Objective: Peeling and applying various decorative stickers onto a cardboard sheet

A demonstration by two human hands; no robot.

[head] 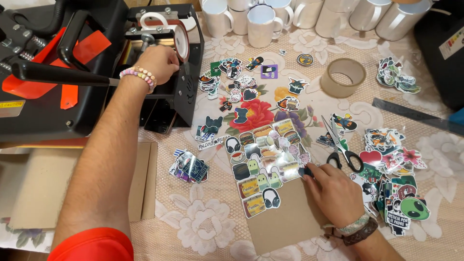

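My left hand (155, 62) reaches up into the black mug heat press (179, 87) at the upper left and grips a part near the white mug (166, 30) clamped in it. A beaded bracelet circles that wrist. My right hand (333, 189) rests on a brown cardboard sheet (285, 217) at the lower middle, its fingertips pinching a small dark sticker (305, 171) at the edge of a glossy sticker sheet (263, 166) printed with burgers, headphones and cartoon figures.
Loose stickers (241, 87) are spread over the floral lace tablecloth, with a heap (394, 188) at the right. Black-handled scissors (344, 150) lie beside my right hand. A tape roll (343, 77), a ruler (415, 115) and several white mugs (263, 24) sit further back. Cardboard pieces (43, 188) lie at the left.
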